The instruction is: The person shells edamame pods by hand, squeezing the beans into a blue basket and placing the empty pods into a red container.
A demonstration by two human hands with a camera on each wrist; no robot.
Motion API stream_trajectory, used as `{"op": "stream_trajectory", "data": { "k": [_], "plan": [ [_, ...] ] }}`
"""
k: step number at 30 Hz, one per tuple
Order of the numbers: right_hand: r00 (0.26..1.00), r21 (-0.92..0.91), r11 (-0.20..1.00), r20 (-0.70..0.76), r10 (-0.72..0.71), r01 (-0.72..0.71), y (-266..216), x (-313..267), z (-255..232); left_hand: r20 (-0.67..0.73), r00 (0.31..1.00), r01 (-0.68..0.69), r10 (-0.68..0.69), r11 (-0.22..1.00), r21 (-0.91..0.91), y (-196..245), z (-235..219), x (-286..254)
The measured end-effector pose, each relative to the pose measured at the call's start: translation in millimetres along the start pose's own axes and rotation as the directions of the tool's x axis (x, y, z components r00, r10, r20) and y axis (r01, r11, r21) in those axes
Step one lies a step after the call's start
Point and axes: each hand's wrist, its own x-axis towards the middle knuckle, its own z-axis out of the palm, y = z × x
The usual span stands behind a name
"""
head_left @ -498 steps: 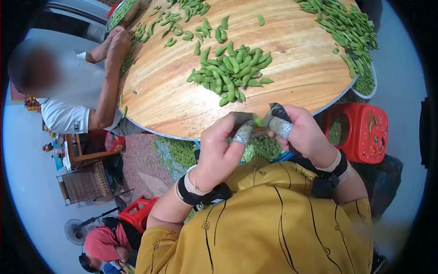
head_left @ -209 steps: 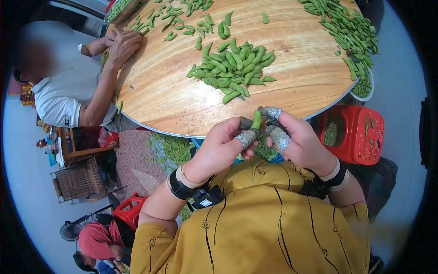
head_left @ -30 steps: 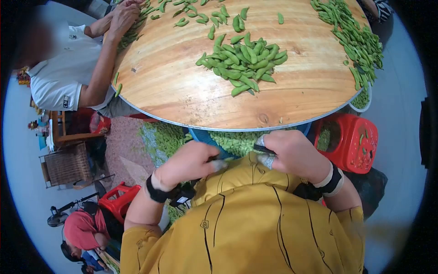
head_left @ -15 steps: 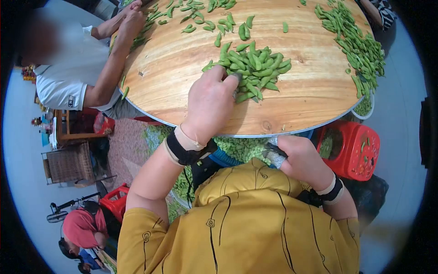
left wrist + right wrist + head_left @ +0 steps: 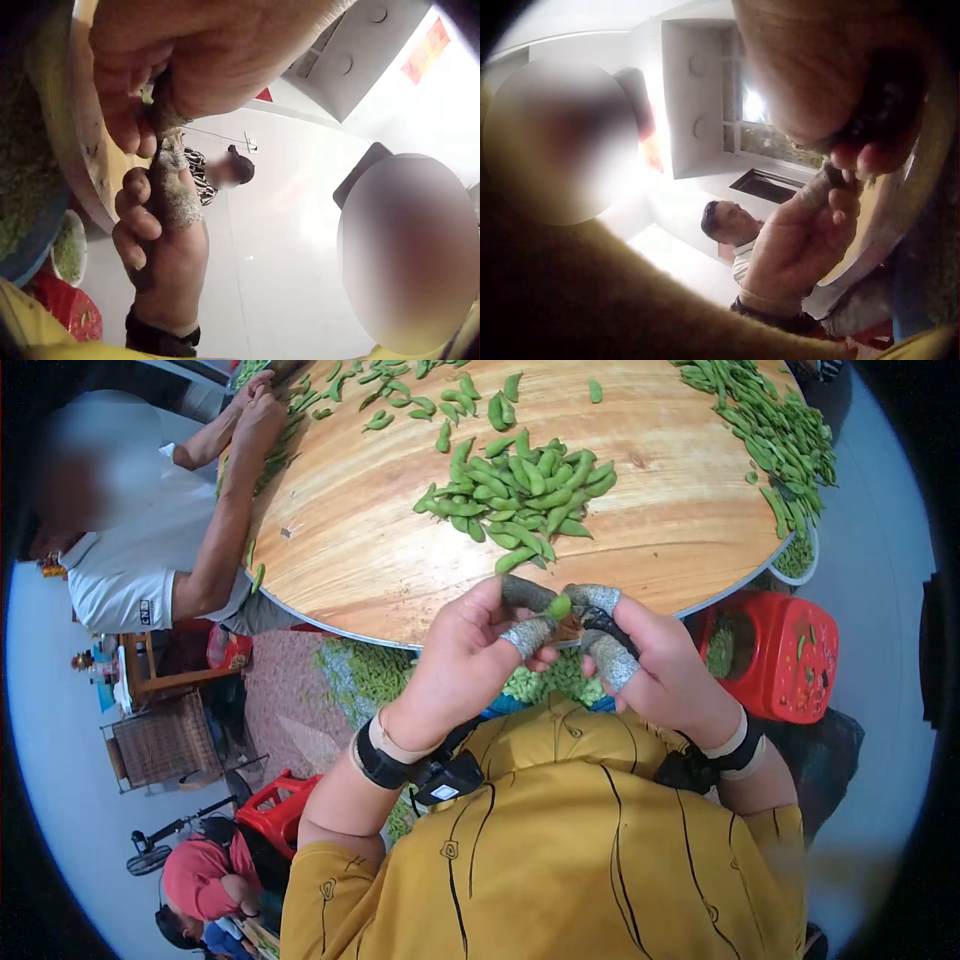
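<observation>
In the head view, just over the near table edge, my left hand (image 5: 465, 655) pinches a green soybean pod (image 5: 560, 606) between its wrapped thumb and forefinger. My right hand (image 5: 665, 665) meets it from the other side, its taped fingertips right at the pod's end. A small black tool (image 5: 604, 626) is gripped between its thumb and forefinger; its kind I cannot tell. Beyond the hands lies a pile of soybean pods (image 5: 525, 495) on the round wooden table (image 5: 680, 540). Both wrist views show the fingertips close together, mostly hiding the pod.
Shelled beans (image 5: 545, 684) sit in a blue container below the table edge. More pods (image 5: 765, 435) cover the table's right side. A red stool (image 5: 800, 660) and a white bowl (image 5: 796, 565) are at right. A person in a white shirt (image 5: 150, 575) works at left.
Half a second ago my left hand was at the pod pile; it has come back toward me with a pod. My right hand has risen to meet it. Earlier frames show similar pinching.
</observation>
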Motion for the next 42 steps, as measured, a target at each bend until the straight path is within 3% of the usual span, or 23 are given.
{"op": "stream_trajectory", "data": {
  "k": [4,6,10,12,13,15,16,18,22,24,25,27,31,33,34,35,36,37,38,39,41,42],
  "plan": [
    [1.000,0.031,0.999,0.012,-0.028,0.028,3.6,-1.8,2.7,-0.010,0.999,0.045,-0.045,0.999,0.015,1.6,4.9,-1.5],
    [0.999,0.061,0.997,0.016,-0.041,0.040,6.5,-2.8,4.3,-0.006,0.991,0.137,-0.137,0.984,0.116,4.8,5.4,-2.4],
    [0.998,0.165,0.986,0.056,0.018,-0.027,7.4,-3.0,4.1,0.021,0.986,0.160,-0.164,0.978,0.134,1.0,6.6,-5.9],
    [0.995,0.199,0.977,0.076,0.057,-0.071,6.7,-2.5,3.3,-0.023,0.999,-0.030,0.040,0.943,0.331,-2.8,8.9,-7.9],
    [0.992,0.251,0.962,0.093,0.091,-0.112,5.8,-2.3,3.1,-0.023,0.999,-0.030,0.040,0.943,0.332,-5.2,6.6,-7.9],
    [0.986,0.302,0.941,0.112,0.124,-0.152,4.1,-2.4,1.9,0.088,0.972,-0.213,0.217,0.662,0.719,-9.6,1.3,-7.8],
    [0.982,0.323,0.931,0.134,0.134,-0.172,3.3,-2.8,0.6,0.088,0.972,-0.212,0.217,0.661,0.719,-9.4,2.6,-8.4],
    [0.977,0.345,0.919,0.157,0.144,-0.191,1.0,-3.0,-1.3,-0.024,0.999,-0.018,0.030,0.923,0.385,-7.9,6.8,-9.7],
    [0.971,0.383,0.896,0.169,0.170,-0.224,1.0,-5.0,-3.7,-0.024,0.999,-0.035,0.046,0.936,0.352,-7.8,10.4,-9.9],
    [0.969,0.406,0.884,0.177,0.174,-0.233,1.6,-5.2,-5.9,0.011,0.973,-0.189,0.229,0.772,0.606,-10.9,9.7,-8.8],
    [0.958,0.432,0.861,0.210,0.195,-0.270,0.8,-5.8,-8.1,0.009,0.973,-0.188,0.230,0.772,0.607,-11.2,9.2,-8.3],
    [0.945,0.454,0.836,0.246,0.215,-0.308,-0.1,-6.4,-8.9,0.077,0.925,-0.308,0.373,0.614,0.726,-11.4,8.3,-6.9],
    [0.944,0.427,0.846,0.220,0.244,-0.318,-0.1,-5.0,-7.8,0.079,0.930,-0.300,0.360,0.614,0.730,-11.3,12.9,-6.1],
    [0.943,0.386,0.864,0.209,0.260,-0.324,2.3,-3.2,-7.6,0.188,0.853,-0.401,0.487,0.381,0.834,-11.6,18.7,-7.2],
    [0.946,0.387,0.868,0.209,0.247,-0.312,5.5,-2.4,-7.6,0.187,0.853,-0.400,0.487,0.381,0.834,-12.0,18.0,-7.3],
    [0.949,0.388,0.871,0.210,0.234,-0.300,7.4,-2.2,-8.1,0.101,0.947,-0.282,0.304,0.642,0.713,-12.6,16.1,-7.0],
    [0.949,0.389,0.871,0.210,0.233,-0.300,7.5,-3.1,-9.2,0.061,0.994,-0.109,0.090,0.834,0.542,-13.2,13.8,-6.5],
    [0.941,0.441,0.838,0.245,0.232,-0.321,6.9,-4.2,-10.5,0.061,0.994,-0.108,0.090,0.833,0.542,-12.8,9.8,-5.4],
    [0.933,0.491,0.801,0.280,0.227,-0.342,6.1,-5.1,-11.3,0.141,0.985,0.092,-0.100,0.994,0.063,-12.1,4.3,-3.7],
    [0.933,0.491,0.801,0.280,0.227,-0.343,5.0,-6.0,-10.9,0.299,0.929,0.332,-0.220,0.852,-0.405,-13.0,0.9,-1.9],
    [0.938,0.532,0.778,0.261,0.226,-0.336,2.9,-7.2,-9.1,0.371,0.914,0.341,-0.164,0.806,-0.484,-15.4,0.0,-0.3],
    [0.938,0.532,0.777,0.260,0.228,-0.336,3.3,-6.5,-9.0,0.275,0.944,0.253,-0.184,0.936,-0.243,-12.4,2.2,0.0]
  ]
}}
